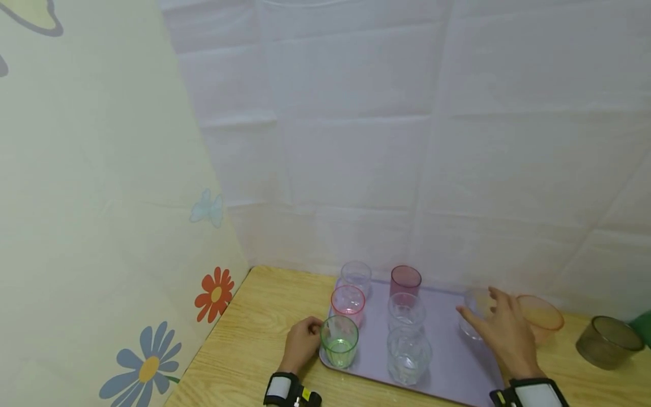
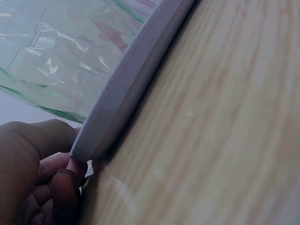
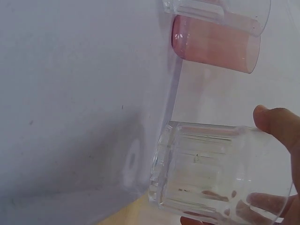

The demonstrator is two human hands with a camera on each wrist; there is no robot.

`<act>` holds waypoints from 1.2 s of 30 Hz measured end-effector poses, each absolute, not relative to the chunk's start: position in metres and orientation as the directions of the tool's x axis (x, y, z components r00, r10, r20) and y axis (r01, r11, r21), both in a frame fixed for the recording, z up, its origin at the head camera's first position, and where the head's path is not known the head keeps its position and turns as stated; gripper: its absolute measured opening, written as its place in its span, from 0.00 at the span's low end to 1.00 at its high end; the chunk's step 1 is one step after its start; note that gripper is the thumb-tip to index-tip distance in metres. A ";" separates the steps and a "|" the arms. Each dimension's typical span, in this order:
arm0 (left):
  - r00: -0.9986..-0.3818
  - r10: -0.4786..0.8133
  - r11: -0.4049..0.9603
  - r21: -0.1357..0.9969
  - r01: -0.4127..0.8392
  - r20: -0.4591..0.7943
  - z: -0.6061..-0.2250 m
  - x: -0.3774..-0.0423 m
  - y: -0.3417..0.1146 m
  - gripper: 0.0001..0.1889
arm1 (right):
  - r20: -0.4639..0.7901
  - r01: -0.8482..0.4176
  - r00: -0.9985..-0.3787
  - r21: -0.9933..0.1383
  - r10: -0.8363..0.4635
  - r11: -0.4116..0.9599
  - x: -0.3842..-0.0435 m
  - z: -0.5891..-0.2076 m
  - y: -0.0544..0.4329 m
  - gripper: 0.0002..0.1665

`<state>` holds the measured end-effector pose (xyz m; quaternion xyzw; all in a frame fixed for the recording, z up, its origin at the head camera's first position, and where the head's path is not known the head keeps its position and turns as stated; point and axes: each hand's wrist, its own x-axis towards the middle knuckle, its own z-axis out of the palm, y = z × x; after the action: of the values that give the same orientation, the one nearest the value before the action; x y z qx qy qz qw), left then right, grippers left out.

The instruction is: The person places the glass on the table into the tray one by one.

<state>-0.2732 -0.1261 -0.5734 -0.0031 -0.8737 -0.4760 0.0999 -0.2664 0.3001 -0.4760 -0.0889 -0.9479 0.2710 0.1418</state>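
Note:
At the near left corner of a lilac tray, my left hand pinches the rim, with curled fingers at the corner's underside. Right beside it a green glass stands on the tray. My right hand is round the upper part of a clear glass at the tray's far right. Its thumb lies at one side of the rim, while fingers show through the wall on the other. This glass stands upright, its base close over the tray surface; the hand partly hides it in the head view.
On the tray stand a pink-rimmed glass, a purple-red glass and several clear glasses. Off its right side are an orange cup, a brown glass and a green object. A white sheet hangs behind.

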 end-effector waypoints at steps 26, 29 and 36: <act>-0.981 -0.083 0.540 0.836 0.103 0.175 -0.577 -0.277 -0.127 0.08 | 0.289 0.010 -0.941 -0.493 0.175 0.870 -0.294 -0.476 0.294 0.63; -0.982 -0.085 0.535 0.839 0.100 0.171 -0.577 -0.277 -0.127 0.09 | 0.295 -0.004 -0.942 -0.489 0.162 0.872 -0.297 -0.478 0.295 0.62; -0.977 -0.092 0.558 0.822 0.110 0.193 -0.578 -0.277 -0.126 0.08 | 0.319 -0.039 -0.939 -0.476 0.131 0.879 -0.302 -0.483 0.297 0.62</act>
<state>-0.2773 -0.1262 -0.5784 -0.0051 -0.8762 -0.4699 0.1073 -0.3020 0.2965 -0.4827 -0.0243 -0.9536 0.2451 0.1733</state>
